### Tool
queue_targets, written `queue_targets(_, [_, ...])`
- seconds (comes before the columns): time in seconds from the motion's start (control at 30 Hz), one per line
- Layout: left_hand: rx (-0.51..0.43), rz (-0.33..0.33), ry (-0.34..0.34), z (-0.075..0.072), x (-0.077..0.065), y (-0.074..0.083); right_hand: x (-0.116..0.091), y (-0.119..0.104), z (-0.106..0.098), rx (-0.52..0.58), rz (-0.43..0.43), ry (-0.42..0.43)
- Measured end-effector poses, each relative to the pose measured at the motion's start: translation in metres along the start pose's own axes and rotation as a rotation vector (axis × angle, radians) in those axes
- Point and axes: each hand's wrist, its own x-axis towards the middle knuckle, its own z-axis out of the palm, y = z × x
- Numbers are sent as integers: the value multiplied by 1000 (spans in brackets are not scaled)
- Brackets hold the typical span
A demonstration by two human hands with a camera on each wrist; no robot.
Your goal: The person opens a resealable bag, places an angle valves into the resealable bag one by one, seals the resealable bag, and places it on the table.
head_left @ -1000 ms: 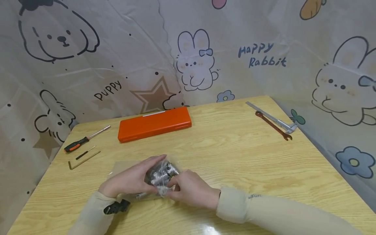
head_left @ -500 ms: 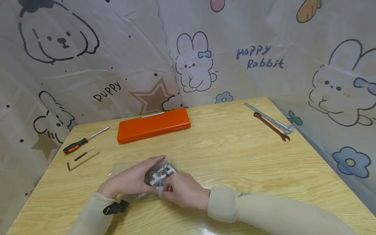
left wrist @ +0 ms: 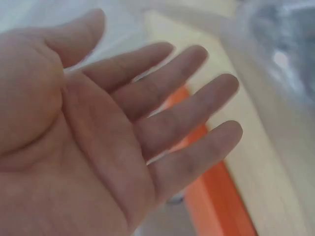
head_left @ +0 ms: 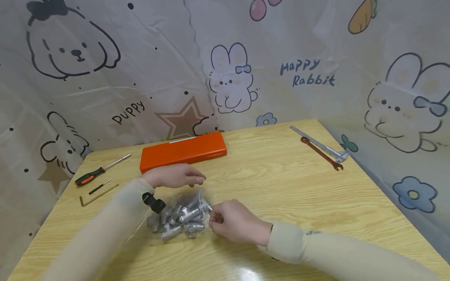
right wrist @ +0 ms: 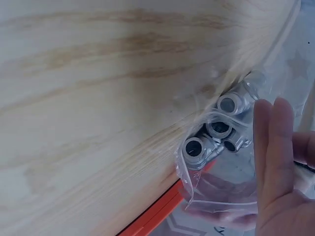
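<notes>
A clear zip-top plastic bag [head_left: 158,236] lies on the table in front of the person, full of several silvery metal sockets [head_left: 190,214]. In the right wrist view its mouth faces the camera, and round hollow ends of the sockets [right wrist: 195,147] show inside. My right hand [head_left: 237,220] is at the bag's right side, fingers curled, with thumb and forefinger pinching the bag by its mouth. My left hand [head_left: 177,175] hovers just beyond the bag, holding nothing; in the left wrist view its palm [left wrist: 108,137] and spread fingers show.
An orange case [head_left: 184,150] lies behind the left hand. At the left are a screwdriver [head_left: 102,170], a small dark-handled tool [head_left: 100,186] and a hex key [head_left: 98,195]. A reddish combination wrench [head_left: 321,153] and a caliper [head_left: 320,144] lie at the back right.
My left hand has let go of the bag and moved up and away from it towards the orange case, uncovering the sockets. My right hand has shifted slightly to the right.
</notes>
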Motion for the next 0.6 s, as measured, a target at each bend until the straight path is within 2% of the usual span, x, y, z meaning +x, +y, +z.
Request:
queue_targets(0.07, [68, -25, -52, 1, 19, 6, -1, 3, -3, 7, -2, 13])
queue_targets(0.13, [114, -25, -88, 4, 33, 8, -1, 5, -3, 28, -4, 20])
queue_targets(0.2, [137, -20, -90, 8, 39, 6, -1, 7, -2, 50, -6, 32])
queue_targets(0.27, [126, -11, -56, 10, 40, 4, -1, 9, -3, 68, -10, 46])
queue_targets(0.4, [50, 25, 87, 8, 31, -2, -2, 13, -13, 78, -12, 84])
queue_targets(0.53, [-52, 42, 299, 4, 10, 3, -7, 18, -34, 58, -12, 134])
queue_targets(0.6, [-143, 33, 410, 1, -2, 10, -11, 21, -49, 53, -7, 161])
